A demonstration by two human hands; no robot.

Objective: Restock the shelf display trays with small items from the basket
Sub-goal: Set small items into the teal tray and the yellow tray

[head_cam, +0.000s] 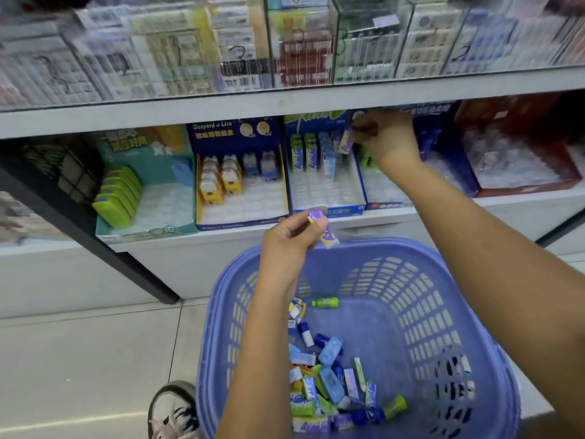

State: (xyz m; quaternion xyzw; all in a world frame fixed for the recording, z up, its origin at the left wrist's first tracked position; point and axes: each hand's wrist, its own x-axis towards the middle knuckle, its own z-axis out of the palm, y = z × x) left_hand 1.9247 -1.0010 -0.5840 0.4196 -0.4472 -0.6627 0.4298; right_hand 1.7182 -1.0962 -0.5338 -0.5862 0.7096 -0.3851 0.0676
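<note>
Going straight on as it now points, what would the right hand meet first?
Probably the upright packs at the back of the blue tray; the right hand holds a purple pack beside them. Depth is unclear.

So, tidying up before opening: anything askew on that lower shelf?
Nothing spilled or damaged. Only the purple pack in the right hand leans tilted over the blue tray, beside upright green packs.

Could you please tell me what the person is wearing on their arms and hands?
Both forearms are bare, with no sleeves in view. The left hand and right hand wear no gloves; no watch, bracelet or ring shows, though the right hand is slightly blurred.
</note>
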